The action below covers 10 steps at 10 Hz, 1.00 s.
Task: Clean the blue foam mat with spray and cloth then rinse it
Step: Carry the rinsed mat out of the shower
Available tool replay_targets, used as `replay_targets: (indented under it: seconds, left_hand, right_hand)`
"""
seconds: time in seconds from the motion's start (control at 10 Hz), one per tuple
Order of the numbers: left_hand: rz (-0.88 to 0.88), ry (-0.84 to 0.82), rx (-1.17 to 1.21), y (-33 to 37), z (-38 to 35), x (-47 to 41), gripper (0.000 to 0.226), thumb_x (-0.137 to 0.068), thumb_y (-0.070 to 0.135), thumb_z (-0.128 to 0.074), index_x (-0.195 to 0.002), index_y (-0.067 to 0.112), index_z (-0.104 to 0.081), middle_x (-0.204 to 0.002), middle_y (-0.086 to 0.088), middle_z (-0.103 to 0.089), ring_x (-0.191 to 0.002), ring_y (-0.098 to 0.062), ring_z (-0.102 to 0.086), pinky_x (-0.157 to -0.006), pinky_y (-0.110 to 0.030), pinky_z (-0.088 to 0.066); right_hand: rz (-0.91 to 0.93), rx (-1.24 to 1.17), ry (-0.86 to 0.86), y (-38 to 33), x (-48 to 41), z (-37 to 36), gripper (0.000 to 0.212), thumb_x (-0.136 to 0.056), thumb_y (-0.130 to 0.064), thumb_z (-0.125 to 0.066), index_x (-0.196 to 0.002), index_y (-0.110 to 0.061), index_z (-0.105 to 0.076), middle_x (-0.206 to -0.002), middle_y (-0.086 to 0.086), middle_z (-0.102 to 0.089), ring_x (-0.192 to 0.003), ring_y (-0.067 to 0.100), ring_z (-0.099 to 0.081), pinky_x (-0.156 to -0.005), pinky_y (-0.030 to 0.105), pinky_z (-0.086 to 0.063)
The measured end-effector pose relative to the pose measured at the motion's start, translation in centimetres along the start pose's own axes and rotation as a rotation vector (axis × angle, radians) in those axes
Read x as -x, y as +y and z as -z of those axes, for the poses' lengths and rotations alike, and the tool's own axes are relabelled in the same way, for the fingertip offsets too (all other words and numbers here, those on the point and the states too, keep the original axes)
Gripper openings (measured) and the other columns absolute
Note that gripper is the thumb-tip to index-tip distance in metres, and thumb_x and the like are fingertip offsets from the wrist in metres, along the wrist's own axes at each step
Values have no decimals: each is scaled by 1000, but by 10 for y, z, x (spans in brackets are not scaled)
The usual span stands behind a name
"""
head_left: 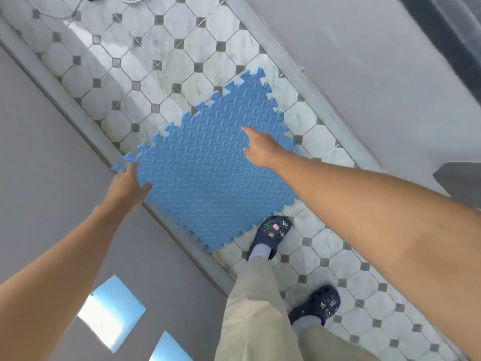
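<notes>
- Left hand [128, 184] is gripping the blue foam mat [208, 162] at its near-left edge, thumb lying on the top face, other fingers tucked behind the toothed edge w/ only the tips' position hidden.
- Right hand [261, 149] is reaching over the mat's far-right part, fingers loosely spread, index pointing out; can't tell if it's touching the surface or just above it.
- Mat is sitting over the tiled floor [145, 74], left side against or over the grey ledge [86, 121], looking tilted up on that side; exact contact w/ floor not clear.
- Mat's top is showing a ridged diamond-plate pattern, jigsaw teeth all round.
- Person is standing on the tiles in dark navy clogs w/ charms: front clog [270, 234] just beside the mat's near corner, back clog [316, 304] well behind it.
- Beige trousers [257, 308] are covering the legs.
</notes>
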<state>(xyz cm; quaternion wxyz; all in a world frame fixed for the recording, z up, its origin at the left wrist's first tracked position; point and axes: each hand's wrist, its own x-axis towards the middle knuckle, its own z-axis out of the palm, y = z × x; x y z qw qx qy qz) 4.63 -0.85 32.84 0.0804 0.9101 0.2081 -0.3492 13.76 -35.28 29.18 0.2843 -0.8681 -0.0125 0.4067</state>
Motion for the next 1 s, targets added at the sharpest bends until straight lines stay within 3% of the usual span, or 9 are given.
replay_targets:
  seconds: [0.1,0.2,0.3,0.4,0.5,0.7,0.8,0.9,1.0]
  left_hand:
    - [-161,-33,20,67,-2,26,55,-91,30,-66,-138,8,-45,-131,-18,-59,-121,-39,-54,-100,-45,-42]
    - [-400,-134,26,148,-23,69,47,-91,30,-67,-130,10,-52,-121,-12,-65,-113,-33,-61,-95,-41,-46]
    - [-659,-259,-63,231,-55,122,40,-92,32,-65,-126,14,-54,-113,-6,-67,-105,-27,-64,-89,-37,-49]
    - [-880,-344,-153,311,-95,179,35,-93,33,-63,-123,15,-56,-109,-2,-67,-102,-21,-63,-89,-35,-50]
    - [-994,-434,-186,373,-145,231,32,-93,33,-63,-120,15,-59,-104,0,-68,-94,-18,-64,-87,-34,-51]
    - [-950,-601,-286,441,-262,303,30,-91,39,-65,-113,20,-61,-101,3,-67,-91,-17,-64,-73,-26,-44]
    - [-848,-665,-254,468,-317,318,31,-89,40,-68,-110,17,-64,-105,0,-68,-90,-21,-70,-59,-25,-44]
    - [-736,-719,-253,497,-376,315,34,-88,39,-68,-110,13,-64,-105,-4,-71,-82,-20,-73,-54,-24,-43]
    - [-633,-728,-256,537,-433,310,38,-89,36,-68,-113,8,-62,-100,-10,-74,-78,-21,-71,-53,-24,-44]
  right_hand:
    - [-95,-120,32,47,48,-15,71,-101,-16,-50,-161,-25,-15,-81,12,-58,-70,31,-60,-59,39,-46]
    - [-235,-307,123,106,115,-22,71,-101,-14,-51,-161,-23,-12,-75,9,-53,-64,27,-53,-60,40,-43]
    - [-442,-478,249,172,186,-34,64,-100,-16,-53,-156,-21,-22,-92,12,-62,-86,31,-63,-72,37,-47]
    - [-626,-622,374,243,254,-51,50,-99,-21,-54,-146,-18,-34,-94,11,-65,-90,32,-63,-66,34,-41]
    - [-768,-795,491,307,318,-70,41,-98,-22,-60,-136,-15,-47,-107,14,-67,-85,27,-61,-65,33,-45]
    - [-1004,-1208,756,419,409,-131,30,-91,-21,-66,-119,-16,-56,-98,10,-68,-77,29,-64,-83,48,-62]
    - [-1100,-1352,874,470,428,-154,32,-89,-23,-68,-118,-18,-57,-93,4,-67,-77,28,-68,-85,51,-61]
    - [-1144,-1419,971,520,431,-174,41,-86,-26,-72,-122,-19,-53,-86,-5,-58,-80,20,-66,-86,51,-60]
    - [-1163,-1429,1016,577,420,-182,59,-81,-31,-78,-130,-17,-48,-100,-1,-60,-105,29,-66,-90,52,-58]
